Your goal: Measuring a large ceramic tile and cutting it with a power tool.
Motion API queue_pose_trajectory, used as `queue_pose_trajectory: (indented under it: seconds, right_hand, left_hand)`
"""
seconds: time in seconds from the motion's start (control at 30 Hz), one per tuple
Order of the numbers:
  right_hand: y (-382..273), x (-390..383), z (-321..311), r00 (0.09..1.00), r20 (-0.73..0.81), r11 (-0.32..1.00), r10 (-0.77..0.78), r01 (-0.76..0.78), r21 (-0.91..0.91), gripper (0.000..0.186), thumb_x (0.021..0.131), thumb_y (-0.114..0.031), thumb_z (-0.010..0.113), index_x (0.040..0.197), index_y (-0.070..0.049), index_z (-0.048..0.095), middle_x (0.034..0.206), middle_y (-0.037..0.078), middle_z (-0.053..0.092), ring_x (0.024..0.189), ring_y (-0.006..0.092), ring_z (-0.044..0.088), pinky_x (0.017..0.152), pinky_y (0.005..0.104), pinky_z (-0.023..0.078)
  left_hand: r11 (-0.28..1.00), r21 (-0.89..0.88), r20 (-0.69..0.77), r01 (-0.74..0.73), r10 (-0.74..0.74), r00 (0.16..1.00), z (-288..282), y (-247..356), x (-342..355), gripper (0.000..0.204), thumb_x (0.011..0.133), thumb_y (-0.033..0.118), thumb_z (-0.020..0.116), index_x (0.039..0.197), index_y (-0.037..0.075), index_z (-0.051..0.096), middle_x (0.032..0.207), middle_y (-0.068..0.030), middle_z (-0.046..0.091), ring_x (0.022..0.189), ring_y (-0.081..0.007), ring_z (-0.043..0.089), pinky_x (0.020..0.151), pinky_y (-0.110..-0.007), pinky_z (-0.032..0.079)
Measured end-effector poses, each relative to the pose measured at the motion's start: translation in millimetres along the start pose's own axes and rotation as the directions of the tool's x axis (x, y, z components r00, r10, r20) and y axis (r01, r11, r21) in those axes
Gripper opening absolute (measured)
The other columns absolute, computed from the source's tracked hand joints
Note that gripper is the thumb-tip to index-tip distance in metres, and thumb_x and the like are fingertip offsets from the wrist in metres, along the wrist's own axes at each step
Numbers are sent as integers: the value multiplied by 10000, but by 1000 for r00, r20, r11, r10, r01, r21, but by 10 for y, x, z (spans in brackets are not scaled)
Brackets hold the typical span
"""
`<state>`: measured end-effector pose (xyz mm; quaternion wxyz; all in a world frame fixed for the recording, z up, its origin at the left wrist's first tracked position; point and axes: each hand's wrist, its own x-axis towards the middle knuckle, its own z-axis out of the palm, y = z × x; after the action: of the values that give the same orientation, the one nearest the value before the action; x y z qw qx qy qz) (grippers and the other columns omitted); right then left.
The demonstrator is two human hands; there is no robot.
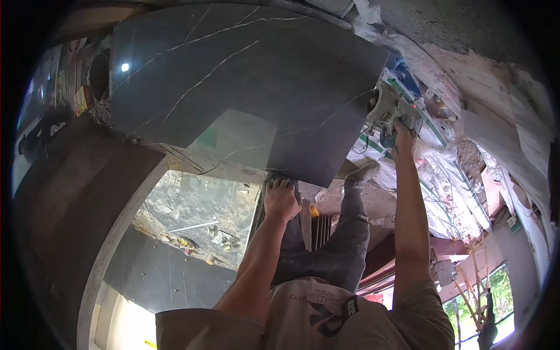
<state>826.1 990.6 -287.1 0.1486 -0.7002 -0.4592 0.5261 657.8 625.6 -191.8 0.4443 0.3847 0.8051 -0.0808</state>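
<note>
A large black slab [245, 76] with thin white veins spans the space in front of me, light reflecting off its face. At its right edge, my right hand [402, 139] is closed around the handle of a grey handheld power tool [385, 105]. The tool's body sits against the slab's edge; its working part is hidden. My left hand [282, 199] rests over my left knee just below the slab's near edge, its fingers bent and slightly apart, with nothing visible in them.
Plastic-wrapped sheets with green edge strips [434, 175] lean along the right. Below the slab, to the left, a dusty grey surface [192, 204] carries debris and a pale stick [193, 226]. A dark curved panel [64, 204] stands far left. Rubble lies about the right wall.
</note>
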Motion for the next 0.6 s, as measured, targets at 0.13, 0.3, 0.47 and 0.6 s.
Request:
queue_pose_trajectory:
  seconds: [0.13,0.3,0.47,0.6]
  right_hand:
    - [-60,-139,23,999,5,999,33,-33,5,404,809,-234,704,1126,16,696,1048,106,702,946,213,627,842,345,477]
    - [-50,-258,-26,1000,28,1000,-1,1,-11,399,810,-232,703,1116,25,693,1024,95,699,911,201,621,818,346,480]
    - [29,-277,-63,997,71,999,16,-20,47,402,809,-130,713,1186,-22,627,1041,62,652,887,186,625,760,335,510]
    - [103,-250,-58,997,71,999,7,-11,52,401,807,-125,710,1186,-23,630,1050,63,655,896,185,625,767,332,505]
  left_hand:
    - [999,28,-53,-22,24,998,23,-8,-19,377,846,368,617,1043,63,721,1156,-136,651,1161,-321,570,1069,-458,382]
    - [999,31,-7,-3,4,1000,-4,15,-10,389,845,372,620,1051,57,716,1162,-137,652,1175,-322,566,1077,-455,376]
    - [1000,28,4,1,-1,1000,27,7,-2,395,849,378,615,1056,55,712,1164,-137,651,1190,-321,559,1086,-447,368]
    - [999,33,-23,-16,16,1000,38,-2,-6,400,853,380,608,1061,54,713,1162,-140,651,1185,-324,560,1087,-445,368]
